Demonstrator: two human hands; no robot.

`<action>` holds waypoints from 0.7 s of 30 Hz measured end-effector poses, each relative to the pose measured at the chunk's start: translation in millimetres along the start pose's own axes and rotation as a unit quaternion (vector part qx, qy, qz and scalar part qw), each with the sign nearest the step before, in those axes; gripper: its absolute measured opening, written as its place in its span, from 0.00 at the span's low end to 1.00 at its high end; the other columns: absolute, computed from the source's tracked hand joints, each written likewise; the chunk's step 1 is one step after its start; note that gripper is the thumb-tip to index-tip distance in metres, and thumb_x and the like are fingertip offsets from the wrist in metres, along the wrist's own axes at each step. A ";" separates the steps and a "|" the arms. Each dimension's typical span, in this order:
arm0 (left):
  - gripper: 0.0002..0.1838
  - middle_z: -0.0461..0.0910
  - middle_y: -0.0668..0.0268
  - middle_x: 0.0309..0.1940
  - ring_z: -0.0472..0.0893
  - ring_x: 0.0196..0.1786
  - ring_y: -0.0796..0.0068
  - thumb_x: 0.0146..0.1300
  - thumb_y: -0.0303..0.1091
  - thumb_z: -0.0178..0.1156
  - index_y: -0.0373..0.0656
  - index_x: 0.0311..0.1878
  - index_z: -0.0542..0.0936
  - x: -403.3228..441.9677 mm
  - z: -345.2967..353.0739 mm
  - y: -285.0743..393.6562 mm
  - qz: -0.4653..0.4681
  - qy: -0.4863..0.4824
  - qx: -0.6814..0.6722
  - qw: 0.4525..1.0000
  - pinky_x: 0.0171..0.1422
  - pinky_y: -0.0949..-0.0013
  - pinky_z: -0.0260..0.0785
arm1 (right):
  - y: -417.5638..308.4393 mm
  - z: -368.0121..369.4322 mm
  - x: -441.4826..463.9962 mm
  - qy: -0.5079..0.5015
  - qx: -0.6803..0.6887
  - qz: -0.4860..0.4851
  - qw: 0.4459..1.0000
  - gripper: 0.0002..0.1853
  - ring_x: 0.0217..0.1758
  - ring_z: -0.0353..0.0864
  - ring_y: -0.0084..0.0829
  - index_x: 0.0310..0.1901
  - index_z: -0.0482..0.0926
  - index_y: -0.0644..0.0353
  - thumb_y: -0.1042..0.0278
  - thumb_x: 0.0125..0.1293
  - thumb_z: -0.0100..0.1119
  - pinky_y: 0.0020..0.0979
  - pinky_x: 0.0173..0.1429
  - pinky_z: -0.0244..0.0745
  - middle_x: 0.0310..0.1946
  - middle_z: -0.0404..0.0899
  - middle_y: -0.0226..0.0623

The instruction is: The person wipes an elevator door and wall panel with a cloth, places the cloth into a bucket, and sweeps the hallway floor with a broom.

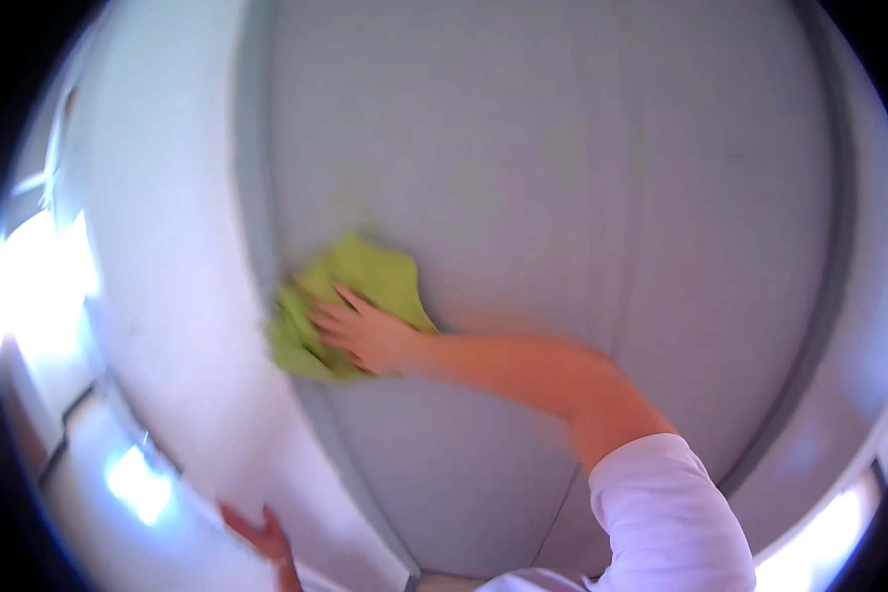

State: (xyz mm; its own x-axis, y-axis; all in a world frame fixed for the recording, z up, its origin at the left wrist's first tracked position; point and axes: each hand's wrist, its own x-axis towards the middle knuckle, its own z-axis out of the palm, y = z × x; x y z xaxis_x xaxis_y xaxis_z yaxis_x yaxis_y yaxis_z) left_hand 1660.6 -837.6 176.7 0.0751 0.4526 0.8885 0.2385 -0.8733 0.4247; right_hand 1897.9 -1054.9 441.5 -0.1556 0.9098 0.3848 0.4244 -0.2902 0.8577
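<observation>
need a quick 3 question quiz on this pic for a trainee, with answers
1. Multiple choice: which of the person's hands is on the green cloth? A) left only B) right only C) both
2. True or false: the cloth is folded into a neat square.
3. Fill in: in the picture, the cloth lies by the ____ edge of the grey panel.

Key: 1. B, the right hand. 2. False, it is rumpled. 3. left.

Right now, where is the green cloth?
In the head view, the green cloth is left of centre, under the right hand, against the grey panel.
</observation>
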 end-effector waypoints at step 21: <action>0.32 0.63 0.52 0.49 0.64 0.50 0.56 0.51 0.42 0.56 0.32 0.54 0.58 41.3 16.0 37.8 0.075 0.004 -0.075 0.994 0.52 0.60 0.57 | 73.5 -67.4 -97.7 0.113 -0.029 0.201 0.973 0.23 0.57 0.57 0.30 0.53 0.62 0.59 0.65 0.54 0.42 0.36 0.62 0.47 0.57 0.57 0.35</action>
State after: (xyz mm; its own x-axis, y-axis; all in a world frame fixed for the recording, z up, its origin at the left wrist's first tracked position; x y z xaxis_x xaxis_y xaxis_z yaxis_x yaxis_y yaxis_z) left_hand 1688.2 -849.1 226.6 0.0913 0.3148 0.9448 0.0778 -0.9481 0.3084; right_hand 1884.2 -1185.1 489.9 -0.1821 0.6329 0.7525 0.4412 -0.6313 0.6378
